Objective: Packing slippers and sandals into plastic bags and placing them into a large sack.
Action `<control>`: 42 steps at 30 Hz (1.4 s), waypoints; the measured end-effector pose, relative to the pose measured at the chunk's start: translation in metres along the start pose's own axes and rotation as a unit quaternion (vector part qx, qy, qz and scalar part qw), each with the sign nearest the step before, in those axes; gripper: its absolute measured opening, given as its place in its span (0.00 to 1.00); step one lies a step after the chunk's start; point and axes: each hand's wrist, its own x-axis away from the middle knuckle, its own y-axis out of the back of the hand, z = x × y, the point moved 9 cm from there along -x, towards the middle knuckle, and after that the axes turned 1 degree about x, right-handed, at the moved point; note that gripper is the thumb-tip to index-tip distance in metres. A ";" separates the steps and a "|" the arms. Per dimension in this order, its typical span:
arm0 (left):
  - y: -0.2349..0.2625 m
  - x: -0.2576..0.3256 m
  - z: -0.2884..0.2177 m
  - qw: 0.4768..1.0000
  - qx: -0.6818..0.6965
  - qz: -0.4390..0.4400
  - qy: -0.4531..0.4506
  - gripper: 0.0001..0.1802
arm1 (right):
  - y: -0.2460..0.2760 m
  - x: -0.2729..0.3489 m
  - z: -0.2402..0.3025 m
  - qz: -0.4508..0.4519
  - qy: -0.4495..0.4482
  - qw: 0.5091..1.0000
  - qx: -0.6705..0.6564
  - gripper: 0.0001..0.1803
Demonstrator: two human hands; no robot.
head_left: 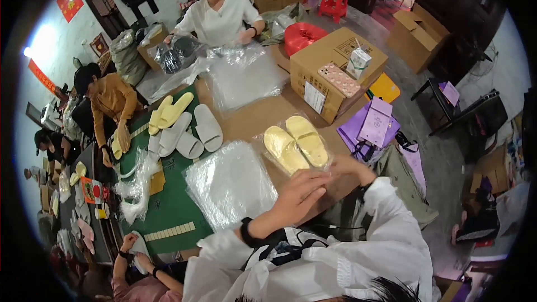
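Observation:
A pair of pale yellow slide slippers lies side by side in a clear plastic bag on the brown work surface before me. My left hand is stretched out flat at the near end of the slippers, palm down, with its fingers pointing right. From the right my right hand meets it at the bag's near right corner. Its fingertips are partly covered, so whether they pinch the plastic cannot be made out. To the left of my hands is a stack of clear plastic bags.
Unbagged grey slippers and yellow slippers rest on the green mat. A cardboard box bearing a phone and a small carton stands right of centre. Purple bags lie below it. Co-workers sit across and to the left.

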 end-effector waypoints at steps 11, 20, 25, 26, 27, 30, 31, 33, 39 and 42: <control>0.079 0.002 -0.232 0.884 0.279 -0.255 -0.274 0.12 | 0.368 -0.025 -0.019 -0.562 0.031 0.814 0.145 0.37; 0.104 0.050 -0.225 0.871 0.113 -0.283 -0.386 0.06 | 0.368 -0.060 -0.040 -0.557 0.055 0.817 0.140 0.27; 0.095 0.053 -0.230 0.892 0.132 -0.087 -0.424 0.07 | 0.367 0.009 0.003 -0.670 -0.098 0.721 0.148 0.25; 0.095 0.053 -0.232 0.890 0.131 -0.079 -0.429 0.07 | 0.357 0.015 0.019 -0.677 -0.097 0.716 0.142 0.25; 0.092 0.051 -0.233 0.893 0.149 -0.051 -0.422 0.07 | 0.349 0.026 0.040 -0.687 -0.010 0.717 0.119 0.25; 0.081 0.041 -0.235 0.892 0.220 0.028 -0.394 0.09 | 0.302 0.055 0.109 -0.676 0.152 0.717 0.081 0.25; 0.079 0.046 -0.236 0.889 0.236 0.037 -0.390 0.09 | 0.276 0.066 0.143 -0.647 0.229 0.723 0.072 0.25; 0.076 0.054 -0.237 0.882 0.240 0.088 -0.396 0.09 | 0.220 0.076 0.198 -0.551 0.318 0.770 -0.058 0.27; 0.078 0.083 -0.262 0.815 0.352 0.168 -0.429 0.10 | 0.055 0.160 0.356 -0.320 0.598 0.734 0.039 0.31; 0.086 0.119 -0.283 0.740 0.218 0.222 -0.596 0.12 | -0.010 0.174 0.405 -0.071 0.636 0.766 0.052 0.20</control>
